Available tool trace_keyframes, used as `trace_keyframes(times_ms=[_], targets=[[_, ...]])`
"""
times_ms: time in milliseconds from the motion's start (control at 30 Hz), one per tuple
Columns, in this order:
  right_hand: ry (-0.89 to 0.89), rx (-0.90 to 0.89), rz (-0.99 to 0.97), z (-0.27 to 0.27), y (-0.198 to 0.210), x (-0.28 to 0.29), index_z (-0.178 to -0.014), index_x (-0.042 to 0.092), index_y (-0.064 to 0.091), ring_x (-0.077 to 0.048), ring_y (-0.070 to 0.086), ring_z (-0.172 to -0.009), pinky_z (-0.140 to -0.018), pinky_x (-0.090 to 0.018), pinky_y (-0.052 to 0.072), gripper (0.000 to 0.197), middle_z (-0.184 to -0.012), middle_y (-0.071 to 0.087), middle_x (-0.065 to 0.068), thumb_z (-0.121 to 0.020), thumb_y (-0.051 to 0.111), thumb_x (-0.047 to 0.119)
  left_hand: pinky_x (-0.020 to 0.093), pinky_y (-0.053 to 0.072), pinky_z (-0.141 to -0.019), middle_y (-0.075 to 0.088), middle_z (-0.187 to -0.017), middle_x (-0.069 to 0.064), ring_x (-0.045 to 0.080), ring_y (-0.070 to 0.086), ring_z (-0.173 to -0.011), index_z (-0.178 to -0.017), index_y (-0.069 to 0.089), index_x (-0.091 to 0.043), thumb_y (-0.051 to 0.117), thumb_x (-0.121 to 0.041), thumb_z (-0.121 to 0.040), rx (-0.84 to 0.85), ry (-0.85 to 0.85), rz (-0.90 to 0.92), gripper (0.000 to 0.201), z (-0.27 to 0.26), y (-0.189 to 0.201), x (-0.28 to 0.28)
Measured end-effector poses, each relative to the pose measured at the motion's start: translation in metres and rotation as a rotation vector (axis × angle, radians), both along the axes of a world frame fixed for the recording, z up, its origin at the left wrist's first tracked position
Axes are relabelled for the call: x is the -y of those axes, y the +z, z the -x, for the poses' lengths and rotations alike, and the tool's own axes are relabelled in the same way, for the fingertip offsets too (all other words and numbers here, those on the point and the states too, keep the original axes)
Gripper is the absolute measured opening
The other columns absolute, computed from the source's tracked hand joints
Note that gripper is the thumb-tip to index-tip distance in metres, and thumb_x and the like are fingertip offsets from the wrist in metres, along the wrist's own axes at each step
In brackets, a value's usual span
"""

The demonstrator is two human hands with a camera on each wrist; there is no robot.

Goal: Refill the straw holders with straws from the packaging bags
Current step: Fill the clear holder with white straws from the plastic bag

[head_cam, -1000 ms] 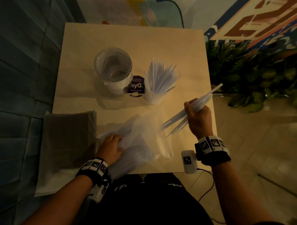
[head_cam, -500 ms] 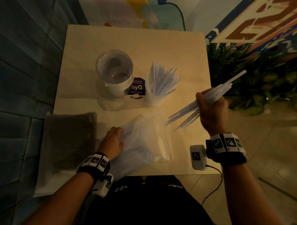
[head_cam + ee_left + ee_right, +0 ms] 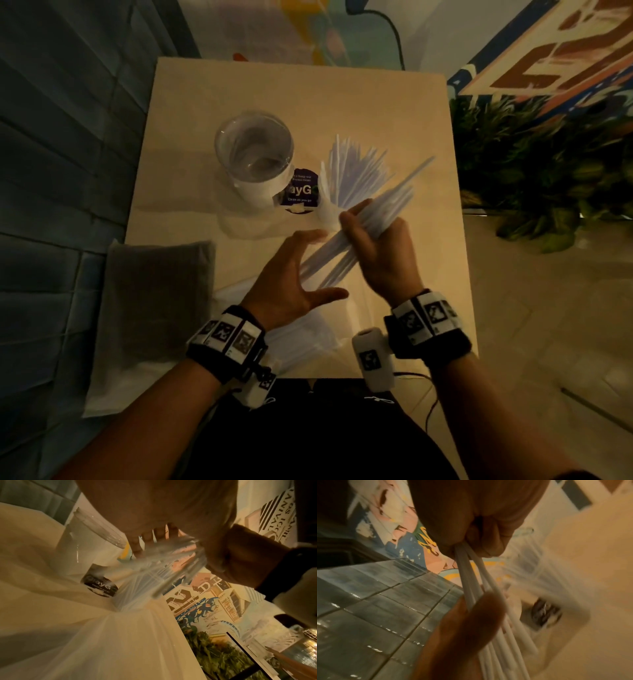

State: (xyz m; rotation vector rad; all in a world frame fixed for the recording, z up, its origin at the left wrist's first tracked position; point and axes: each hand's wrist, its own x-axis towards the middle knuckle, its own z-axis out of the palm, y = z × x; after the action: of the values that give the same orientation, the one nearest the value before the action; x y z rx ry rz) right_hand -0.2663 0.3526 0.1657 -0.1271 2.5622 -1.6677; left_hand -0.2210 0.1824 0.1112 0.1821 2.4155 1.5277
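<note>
My right hand [image 3: 371,241] grips a bundle of white straws [image 3: 394,202] at its middle, slanted over the table's centre. The left hand [image 3: 298,270] is open, fingers spread, its palm against the bundle's lower ends. The right wrist view shows the straws [image 3: 467,574] running from my fist down to the left hand [image 3: 471,616]. Behind stand an empty clear holder [image 3: 254,150] and, to its right, a holder [image 3: 356,171] full of straws. The clear packaging bag [image 3: 308,337] with more straws lies under my wrists at the near table edge.
A purple round sticker [image 3: 301,192] sits on the table [image 3: 274,89] between the holders. A grey flat pack [image 3: 154,298] overhangs the table's left near corner. Green plants [image 3: 531,164] stand past the right edge, a blue tiled wall at left.
My right hand carried the straw bundle from beyond the table's right edge leftward to its centre. The left hand left the bag and rose to meet the bundle's lower ends.
</note>
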Motion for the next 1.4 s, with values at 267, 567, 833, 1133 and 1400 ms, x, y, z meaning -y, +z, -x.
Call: trace_keyframes(times_ms=[267,567,833,1133,1400], targets=[[0.041,0.183,0.119,-0.013,-0.036,0.029,-0.092,0.011,0.063,-0.02,0.065,-0.073,-0.065,-0.037,0.056,0.018,-0.079,0.066,-0.003,-0.096,0.061,0.028,0.04,0.056,-0.071,0.071,-0.087,-0.013,0.006,0.068,-0.08,-0.107,0.062,-0.039,0.068,-0.047,-0.082,0.141,0.09,-0.156,0.027,-0.01,-0.018,-0.001],[0.033,0.169,0.098,-0.01,-0.033,0.038,-0.096,0.016,0.063,-0.007,0.065,-0.076,-0.067,-0.024,0.053,0.021,-0.084,0.065,0.005,-0.092,0.067,0.036,0.03,0.041,-0.057,0.059,-0.061,-0.005,0.009,0.052,-0.055,-0.076,0.061,-0.02,0.054,-0.053,-0.09,0.227,0.094,-0.136,0.036,-0.016,-0.014,0.004],[-0.063,-0.008,0.16,0.023,-0.014,0.029,-0.124,0.016,0.05,-0.013,0.067,-0.084,-0.073,-0.031,0.056,0.027,-0.103,0.064,0.001,-0.101,0.053,0.03,0.032,0.034,-0.059,0.042,-0.058,-0.004,0.013,0.038,-0.054,-0.066,0.047,-0.023,0.057,-0.051,-0.092,0.311,0.098,-0.03,0.04,-0.02,-0.014,0.011],[-0.129,-0.14,0.166,0.029,-0.004,0.012,-0.128,0.014,0.045,-0.013,0.069,-0.079,-0.067,-0.025,0.057,0.028,-0.103,0.065,-0.004,-0.102,0.05,0.022,0.028,0.036,-0.058,0.046,-0.061,-0.002,0.009,0.041,-0.054,-0.071,0.052,-0.012,0.059,-0.04,-0.095,0.294,0.115,-0.021,0.037,-0.022,-0.013,0.019],[0.274,-0.025,-0.1,0.002,-0.023,0.019,-0.119,0.02,0.062,-0.006,0.063,-0.094,-0.082,-0.028,0.054,0.039,-0.104,0.067,0.007,-0.105,0.031,0.04,0.022,0.034,-0.054,0.045,-0.058,0.0,0.011,0.042,-0.052,-0.068,0.048,-0.018,0.052,-0.054,-0.089,0.309,0.072,-0.017,0.042,-0.017,-0.003,0.016]])
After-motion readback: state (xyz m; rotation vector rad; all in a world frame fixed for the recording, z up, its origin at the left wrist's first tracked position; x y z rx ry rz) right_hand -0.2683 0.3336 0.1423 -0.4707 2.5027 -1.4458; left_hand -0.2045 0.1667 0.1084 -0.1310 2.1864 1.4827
